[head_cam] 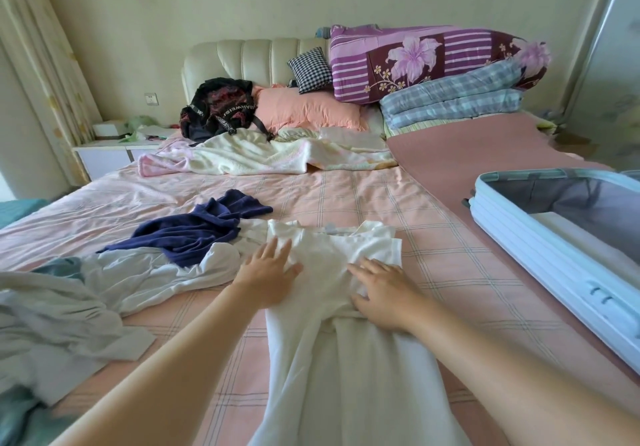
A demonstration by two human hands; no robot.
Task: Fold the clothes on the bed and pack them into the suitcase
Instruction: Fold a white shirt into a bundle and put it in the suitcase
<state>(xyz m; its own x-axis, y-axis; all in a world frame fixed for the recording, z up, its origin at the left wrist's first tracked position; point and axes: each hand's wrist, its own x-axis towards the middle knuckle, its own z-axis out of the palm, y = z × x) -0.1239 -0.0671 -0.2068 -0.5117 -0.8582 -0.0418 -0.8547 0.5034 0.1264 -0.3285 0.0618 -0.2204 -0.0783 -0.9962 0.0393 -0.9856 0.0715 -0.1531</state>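
Both hands, left hand (268, 274) and right hand (379, 293), press flat, fingers spread, on a white garment (332, 359) running lengthwise from the person, suitcase (568, 237) to the right.

A white garment (332, 272) lies lengthwise on the middle of the bed (363, 196), running to its near edge. The left hand (270, 274) and the right hand (379, 293) press flat on it side by side, fingers spread. Toward the left edge a crumpled navy garment (204, 234) overlaps a pale garment (149, 272). An open suitcase (519, 237) sits along the right edge, and folded quilts (433, 61) are stacked at the far right corner.
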